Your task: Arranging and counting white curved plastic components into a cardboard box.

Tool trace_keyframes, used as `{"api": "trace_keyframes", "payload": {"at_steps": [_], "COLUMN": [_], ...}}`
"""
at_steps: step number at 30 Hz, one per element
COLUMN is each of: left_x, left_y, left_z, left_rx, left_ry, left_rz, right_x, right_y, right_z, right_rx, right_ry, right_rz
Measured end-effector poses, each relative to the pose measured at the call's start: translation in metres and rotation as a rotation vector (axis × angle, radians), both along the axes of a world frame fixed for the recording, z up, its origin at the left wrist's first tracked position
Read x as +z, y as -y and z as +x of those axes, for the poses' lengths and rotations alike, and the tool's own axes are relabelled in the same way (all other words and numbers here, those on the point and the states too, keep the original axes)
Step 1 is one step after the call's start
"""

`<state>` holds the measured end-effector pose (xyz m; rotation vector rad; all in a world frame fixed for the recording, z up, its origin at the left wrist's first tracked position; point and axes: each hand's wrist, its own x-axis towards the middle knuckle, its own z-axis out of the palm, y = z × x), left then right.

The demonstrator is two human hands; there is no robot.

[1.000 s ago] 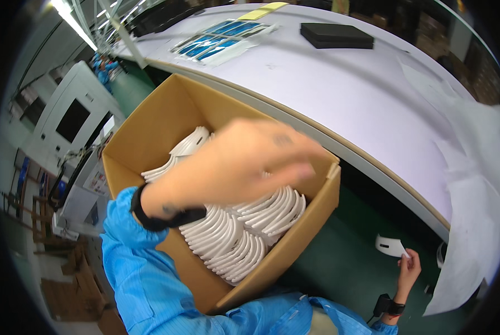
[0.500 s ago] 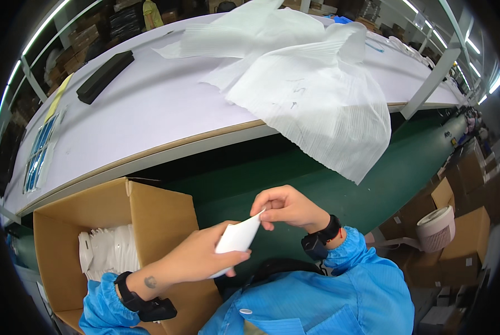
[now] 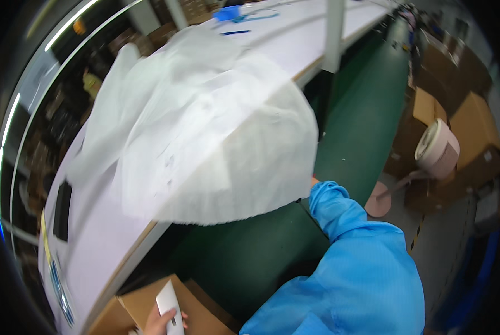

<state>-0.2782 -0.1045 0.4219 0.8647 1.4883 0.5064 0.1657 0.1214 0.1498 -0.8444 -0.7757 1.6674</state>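
Observation:
At the lower edge my left hand (image 3: 159, 324) is closed around a slim white plastic piece (image 3: 168, 300) with a small dark slot. It holds the piece upright over the open cardboard box (image 3: 189, 304). My right arm reaches forward in a blue sleeve. Only a sliver of my right hand (image 3: 315, 181) shows beside the thin white sheet (image 3: 216, 151); its fingers are hidden behind the sheet. Crumpled and partly see-through, the sheet spreads over the table edge and hangs above the green surface.
A pale table (image 3: 96, 257) runs along the left and far side, with a black bar (image 3: 62, 212) on it. Below it stretches a green surface (image 3: 367, 106). To the right stand a pink fan (image 3: 437, 146) and brown cartons (image 3: 473, 131). A post (image 3: 334, 33) rises at the table edge.
My hands have separated: the left went down over the box with the white piece, the right stretched forward to the sheet. The view has turned right, and the sheet looks lifted and spread.

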Motion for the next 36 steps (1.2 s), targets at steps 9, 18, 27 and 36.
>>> {"api": "trace_keyframes", "payload": {"at_steps": [9, 18, 27, 36], "left_x": [-0.009, -0.021, -0.008, -0.022], "left_y": [-0.011, -0.016, -0.007, -0.013], "left_z": [0.013, 0.026, 0.025, -0.011], "left_rx": [0.138, 0.066, 0.06, 0.0], "left_ry": [-0.154, -0.171, -0.123, 0.016], "left_rz": [-0.014, -0.037, 0.045, 0.039], "right_x": [0.072, 0.177, 0.278, 0.267], "right_y": [0.05, 0.063, 0.042, -0.007], "right_z": [0.046, -0.023, -0.192, -0.163], "right_rx": [-0.246, -0.213, 0.323, 0.278], "right_ry": [-0.654, 0.038, -0.212, -0.411], "right_rz": [0.095, 0.415, 0.259, 0.373]}}
